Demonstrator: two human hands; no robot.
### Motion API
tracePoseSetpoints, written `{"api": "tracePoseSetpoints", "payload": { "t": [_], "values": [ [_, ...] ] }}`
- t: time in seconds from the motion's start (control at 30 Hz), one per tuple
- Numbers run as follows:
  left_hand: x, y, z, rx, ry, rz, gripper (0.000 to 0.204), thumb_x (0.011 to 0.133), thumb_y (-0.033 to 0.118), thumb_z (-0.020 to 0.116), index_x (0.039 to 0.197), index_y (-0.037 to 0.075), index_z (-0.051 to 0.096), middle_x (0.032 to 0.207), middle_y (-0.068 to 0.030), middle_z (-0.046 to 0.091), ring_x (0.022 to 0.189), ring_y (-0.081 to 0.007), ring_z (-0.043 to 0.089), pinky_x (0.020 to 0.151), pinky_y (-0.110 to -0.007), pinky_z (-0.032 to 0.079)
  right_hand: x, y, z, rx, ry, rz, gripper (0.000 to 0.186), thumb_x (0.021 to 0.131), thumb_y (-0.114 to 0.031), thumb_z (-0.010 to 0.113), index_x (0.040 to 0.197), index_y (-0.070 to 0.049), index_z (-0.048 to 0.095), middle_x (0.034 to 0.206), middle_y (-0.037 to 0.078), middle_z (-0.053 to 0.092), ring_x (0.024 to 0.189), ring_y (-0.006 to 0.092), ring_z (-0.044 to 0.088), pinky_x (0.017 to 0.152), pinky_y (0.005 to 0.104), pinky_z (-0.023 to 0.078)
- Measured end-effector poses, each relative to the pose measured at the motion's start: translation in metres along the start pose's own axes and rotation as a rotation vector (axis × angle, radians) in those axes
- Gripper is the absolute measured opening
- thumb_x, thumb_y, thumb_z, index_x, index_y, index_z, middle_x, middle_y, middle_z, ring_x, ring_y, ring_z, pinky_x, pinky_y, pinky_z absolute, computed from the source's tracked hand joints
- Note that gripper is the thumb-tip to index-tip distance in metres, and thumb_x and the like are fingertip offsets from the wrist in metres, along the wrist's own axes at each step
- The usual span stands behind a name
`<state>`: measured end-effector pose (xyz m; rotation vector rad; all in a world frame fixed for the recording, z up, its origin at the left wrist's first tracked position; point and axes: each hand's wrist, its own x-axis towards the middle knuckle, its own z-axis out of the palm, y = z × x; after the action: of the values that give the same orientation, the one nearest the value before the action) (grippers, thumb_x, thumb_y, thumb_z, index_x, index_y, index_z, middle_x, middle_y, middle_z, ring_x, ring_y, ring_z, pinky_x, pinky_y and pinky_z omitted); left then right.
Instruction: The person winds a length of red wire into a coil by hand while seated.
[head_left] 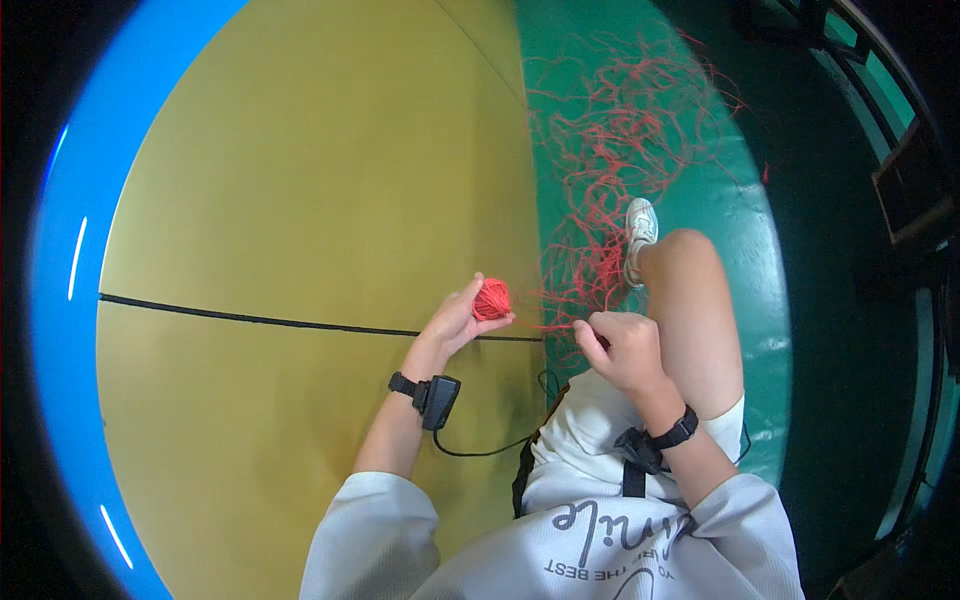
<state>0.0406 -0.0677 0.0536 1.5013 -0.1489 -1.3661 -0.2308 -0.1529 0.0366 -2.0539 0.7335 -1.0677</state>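
Observation:
A small red ball of yarn [491, 300] rests in my left hand [460, 316], with the fingers and thumb curled around its side. From the ball a strand of red yarn [548, 327] runs rightward to my right hand [622, 346]. That hand is closed in a pinch on the strand, near my bent knee. Beyond it, a long loose tangle of red yarn [630, 130] spreads over the green floor, its near end passing beside my shoe and just past my right hand.
To the left lies a wide yellow surface [300, 180] with a black line [260, 320] across it and a blue border [75, 240]. My white shoe [641, 222] stands on the green floor [745, 270] next to the tangle. Dark frames [915, 180] line the far right. Cables hang from the wrist devices [438, 400].

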Motion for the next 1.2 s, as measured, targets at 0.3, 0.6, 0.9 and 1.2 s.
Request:
{"api": "tracePoseSetpoints", "payload": {
  "t": [0.3,0.6,0.9,1.2],
  "values": [
    [0.007,0.004,0.001,0.237,-0.049,-0.026,0.043,0.102,0.047,0.039,0.108,0.007,0.053,0.084,-0.0069,0.062,0.065,-0.0148,0.06,0.057,-0.028,0.053,-0.007,0.003,-0.003,0.03,-0.076,-0.021,0.033,0.084,-0.02,0.064,0.057,-0.005,0.053,0.055,0.014,0.055,0.049,0.0311,0.057,0.048,0.0419,0.046],
    [0.018,-0.009,0.005,0.545,0.139,0.046,0.04,0.098,0.044,0.05,0.107,0.005,0.055,0.086,-0.0055,0.06,0.067,-0.0128,0.056,0.06,-0.029,0.048,-0.002,-0.006,0.001,0.019,-0.123,-0.064,0.033,0.084,-0.02,0.065,0.056,-0.006,0.053,0.055,0.013,0.056,0.049,0.0306,0.058,0.05,0.0406,0.047],
    [0.007,-0.069,0.022,0.998,0.082,0.43,0.053,0.092,0.033,0.065,0.126,-0.004,0.05,0.113,-0.0162,0.061,0.104,-0.0231,0.06,0.094,-0.034,0.046,0.006,0.002,0.003,0.118,0.004,0.137,0.033,0.086,-0.019,0.064,0.061,-0.002,0.052,0.056,0.016,0.051,0.049,0.0336,0.053,0.049,0.0423,0.042],
    [-0.056,-0.078,0.057,0.577,-0.368,0.243,0.055,0.099,0.018,0.055,0.144,-0.003,0.034,0.135,-0.0104,0.049,0.123,-0.0155,0.047,0.107,-0.029,0.036,0.011,0.016,0.015,0.382,-0.103,0.338,0.033,0.096,-0.022,0.055,0.075,0.003,0.05,0.066,0.018,0.048,0.06,0.0317,0.049,0.059,0.041,0.04]
  ]
}}
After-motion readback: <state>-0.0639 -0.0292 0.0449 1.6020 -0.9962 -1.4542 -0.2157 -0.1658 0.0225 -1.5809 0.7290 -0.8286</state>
